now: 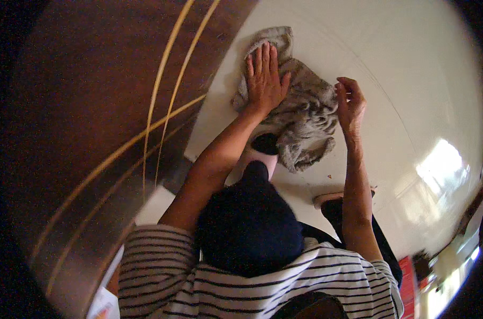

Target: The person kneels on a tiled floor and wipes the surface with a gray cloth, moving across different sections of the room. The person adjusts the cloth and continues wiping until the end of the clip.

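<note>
My left hand (266, 79) lies flat on a crumpled grey-brown towel (305, 83), palm down and fingers slightly spread. It presses on the towel rather than gripping it. The towel is spread on the pale glossy floor (385, 131), bunched into folds towards my body, with one corner laid out beyond my fingertips. Just off the towel's right edge is my right hand (351, 103), its fingers loosely curled and nothing visible in them. The thumb tip comes close to the cloth; whether it touches cannot be told.
A dark brown wooden surface (106, 87) with yellow stripes rises along the left. My slippered foot (267, 161) is close to the towel's near edge, and the other slipper (325, 196) is partly hidden by my right forearm. A small brown crumb (329, 176) lies between them. A red object (408, 283) stands lower right.
</note>
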{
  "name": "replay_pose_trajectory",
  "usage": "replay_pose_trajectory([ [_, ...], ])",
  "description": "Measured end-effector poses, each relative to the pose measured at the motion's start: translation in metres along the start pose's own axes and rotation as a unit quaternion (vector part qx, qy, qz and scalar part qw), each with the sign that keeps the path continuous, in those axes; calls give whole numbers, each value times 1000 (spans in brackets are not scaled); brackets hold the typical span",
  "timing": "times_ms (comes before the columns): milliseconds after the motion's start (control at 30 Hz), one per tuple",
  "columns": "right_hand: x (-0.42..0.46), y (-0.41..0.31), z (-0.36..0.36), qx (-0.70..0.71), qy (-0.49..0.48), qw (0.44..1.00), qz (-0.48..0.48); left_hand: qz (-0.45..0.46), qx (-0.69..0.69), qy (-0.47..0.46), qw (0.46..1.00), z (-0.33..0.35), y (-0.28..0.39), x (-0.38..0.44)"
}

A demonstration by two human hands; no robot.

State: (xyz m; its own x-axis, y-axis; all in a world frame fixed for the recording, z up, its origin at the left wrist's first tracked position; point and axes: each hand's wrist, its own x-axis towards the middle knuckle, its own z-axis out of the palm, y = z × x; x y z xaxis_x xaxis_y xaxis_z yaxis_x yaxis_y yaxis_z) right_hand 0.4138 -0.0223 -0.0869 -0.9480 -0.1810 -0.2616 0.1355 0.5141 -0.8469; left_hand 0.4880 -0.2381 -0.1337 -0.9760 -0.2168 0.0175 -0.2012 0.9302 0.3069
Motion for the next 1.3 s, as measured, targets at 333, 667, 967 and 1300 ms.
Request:
replay_pose_trajectory([
  [333, 20, 46, 16, -53, -149, 982, -104, -262, 59, -54, 962, 40, -36, -177],
  [667, 38, 172, 7, -45, -188, 969, -151, -604, -38, -22, 796, 140, -25, -323],
  [967, 54, 204, 7, -86, -194, 972, -104, -615, 190, 31, 765, 244, -64, -364],
  [1300, 50, 195, -2, -63, -145, 978, -138, -94, 111, -80, 986, 189, -30, -229],
])
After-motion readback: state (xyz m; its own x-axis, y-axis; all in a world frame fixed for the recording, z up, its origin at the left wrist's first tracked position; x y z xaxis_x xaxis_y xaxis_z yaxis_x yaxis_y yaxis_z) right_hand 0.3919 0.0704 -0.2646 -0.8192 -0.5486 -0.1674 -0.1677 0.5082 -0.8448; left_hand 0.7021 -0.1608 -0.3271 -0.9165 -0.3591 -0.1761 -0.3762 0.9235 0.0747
